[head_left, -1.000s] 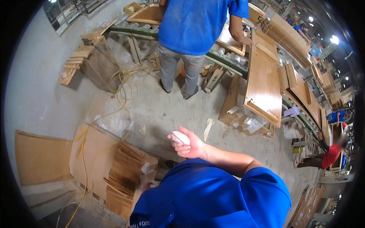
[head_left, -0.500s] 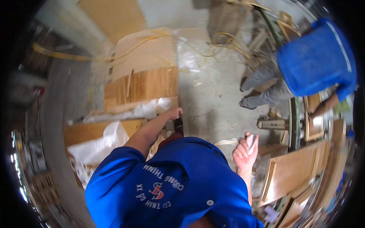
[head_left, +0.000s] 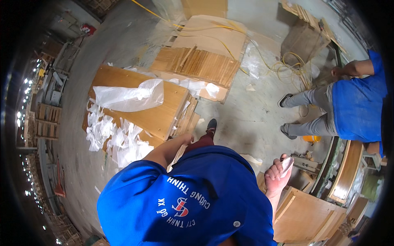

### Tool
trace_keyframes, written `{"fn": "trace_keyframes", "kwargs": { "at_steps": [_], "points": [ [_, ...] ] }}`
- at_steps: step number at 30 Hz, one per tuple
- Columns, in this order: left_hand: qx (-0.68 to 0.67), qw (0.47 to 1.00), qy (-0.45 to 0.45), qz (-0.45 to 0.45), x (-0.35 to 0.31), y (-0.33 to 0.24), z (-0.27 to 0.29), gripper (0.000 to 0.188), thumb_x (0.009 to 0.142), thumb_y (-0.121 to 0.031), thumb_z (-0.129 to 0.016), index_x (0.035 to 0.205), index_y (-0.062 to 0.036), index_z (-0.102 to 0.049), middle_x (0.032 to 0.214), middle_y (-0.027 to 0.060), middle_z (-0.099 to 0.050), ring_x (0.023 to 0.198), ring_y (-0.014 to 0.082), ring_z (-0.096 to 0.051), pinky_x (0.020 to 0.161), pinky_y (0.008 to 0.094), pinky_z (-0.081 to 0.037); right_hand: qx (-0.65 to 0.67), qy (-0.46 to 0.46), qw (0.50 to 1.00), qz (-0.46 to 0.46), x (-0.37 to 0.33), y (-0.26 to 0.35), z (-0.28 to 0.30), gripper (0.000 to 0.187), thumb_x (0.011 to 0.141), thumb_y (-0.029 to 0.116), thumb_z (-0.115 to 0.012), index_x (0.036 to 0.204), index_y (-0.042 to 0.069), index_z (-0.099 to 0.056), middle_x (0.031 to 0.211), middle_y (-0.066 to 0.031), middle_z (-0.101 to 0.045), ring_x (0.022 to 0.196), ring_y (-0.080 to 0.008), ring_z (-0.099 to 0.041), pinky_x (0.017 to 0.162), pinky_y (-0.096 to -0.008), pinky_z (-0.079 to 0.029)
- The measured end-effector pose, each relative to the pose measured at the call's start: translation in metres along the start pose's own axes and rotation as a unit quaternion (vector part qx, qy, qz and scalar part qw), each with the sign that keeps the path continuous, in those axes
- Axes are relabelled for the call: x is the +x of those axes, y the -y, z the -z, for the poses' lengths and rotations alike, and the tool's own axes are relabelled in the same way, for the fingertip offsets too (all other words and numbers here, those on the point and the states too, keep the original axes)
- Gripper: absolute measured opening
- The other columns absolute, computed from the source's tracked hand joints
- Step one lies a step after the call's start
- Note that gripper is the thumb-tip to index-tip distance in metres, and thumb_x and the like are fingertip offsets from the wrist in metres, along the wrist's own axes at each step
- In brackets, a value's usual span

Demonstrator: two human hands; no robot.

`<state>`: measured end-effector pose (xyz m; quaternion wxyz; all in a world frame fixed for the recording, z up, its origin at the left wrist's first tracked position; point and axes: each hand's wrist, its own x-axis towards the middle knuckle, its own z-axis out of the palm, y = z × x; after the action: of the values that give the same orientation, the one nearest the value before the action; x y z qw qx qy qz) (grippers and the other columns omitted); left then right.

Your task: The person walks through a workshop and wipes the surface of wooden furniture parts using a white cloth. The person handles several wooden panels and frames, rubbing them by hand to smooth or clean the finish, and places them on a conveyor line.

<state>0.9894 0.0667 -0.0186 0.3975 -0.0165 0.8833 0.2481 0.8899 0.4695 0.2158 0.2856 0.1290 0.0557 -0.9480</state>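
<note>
My right hand (head_left: 275,175) is held out at my right side, its fingers curled around a small, folded pale piece (head_left: 287,165) that looks like paper or sandpaper. At my left, my left hand (head_left: 187,138) hangs low near a stack of wooden boards (head_left: 186,119); its fingers look curled and nothing shows in them, though the forearm hides part of the hand. Beside that arm lies a large wooden panel (head_left: 139,117), with a translucent plastic sheet (head_left: 135,95) and crumpled white wrapping (head_left: 123,141) on top.
Ahead, wood strips (head_left: 197,61) lie on cardboard (head_left: 209,35), crossed by a yellow hose (head_left: 287,67). A co-worker in blue (head_left: 355,108) stands at right by a bench holding a wooden frame (head_left: 347,172). A wooden panel (head_left: 308,217) is close to my right arm.
My view has swung left, bringing more of the wrapped panel into sight. The co-worker has straightened, an arm now reaching forward. My right hand still holds the pale piece.
</note>
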Motion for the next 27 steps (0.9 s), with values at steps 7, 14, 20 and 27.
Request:
{"fn": "trace_keyframes", "kwargs": {
  "at_steps": [7,14,20,27],
  "points": [
    [-0.124,0.989,-0.054,0.065,-0.01,0.004,-0.009,0.03,0.067,-0.009,-0.062,0.096,-0.0109,-0.062,0.093,0.0131,-0.064,0.088,0.0283,-0.06,0.076,0.0364,-0.047,0.01,0.023,0.999,-0.032,0.012,-0.02,0.003,0.047,0.095,0.045,-0.03,0.109,0.004,-0.049,0.064,-0.0064,-0.044,0.039,-0.0122,-0.037,0.036,-0.0255,-0.029],
    [-0.169,0.98,-0.1,0.037,0.009,-0.003,0.009,0.031,0.07,-0.008,-0.056,0.1,-0.0108,-0.061,0.094,0.0148,-0.064,0.081,0.0285,-0.061,0.068,0.0377,-0.048,-0.004,0.019,0.998,-0.062,0.037,-0.026,-0.004,0.046,0.095,0.044,-0.032,0.109,0.004,-0.051,0.065,-0.0065,-0.044,0.04,-0.0125,-0.037,0.038,-0.0253,-0.029],
    [-0.213,0.973,-0.043,0.073,0.036,0.035,0.044,0.033,0.071,-0.014,-0.057,0.104,-0.0126,-0.062,0.092,0.0151,-0.064,0.078,0.0269,-0.062,0.066,0.037,-0.049,-0.066,-0.028,0.996,-0.053,0.103,-0.036,-0.039,0.041,0.094,0.041,-0.036,0.098,0.005,-0.057,0.072,-0.0062,-0.045,0.055,-0.0142,-0.038,0.05,-0.0264,-0.033],
    [-0.245,0.947,-0.186,-0.088,0.12,0.057,0.148,0.024,0.074,-0.016,-0.054,0.096,-0.0067,-0.06,0.089,0.0146,-0.064,0.084,0.027,-0.062,0.074,0.036,-0.049,-0.109,-0.096,0.985,-0.091,0.25,-0.06,-0.047,0.028,0.092,0.028,-0.04,0.092,0.005,-0.057,0.072,-0.0042,-0.044,0.064,-0.0151,-0.036,0.059,-0.0279,-0.032]
  ]
}}
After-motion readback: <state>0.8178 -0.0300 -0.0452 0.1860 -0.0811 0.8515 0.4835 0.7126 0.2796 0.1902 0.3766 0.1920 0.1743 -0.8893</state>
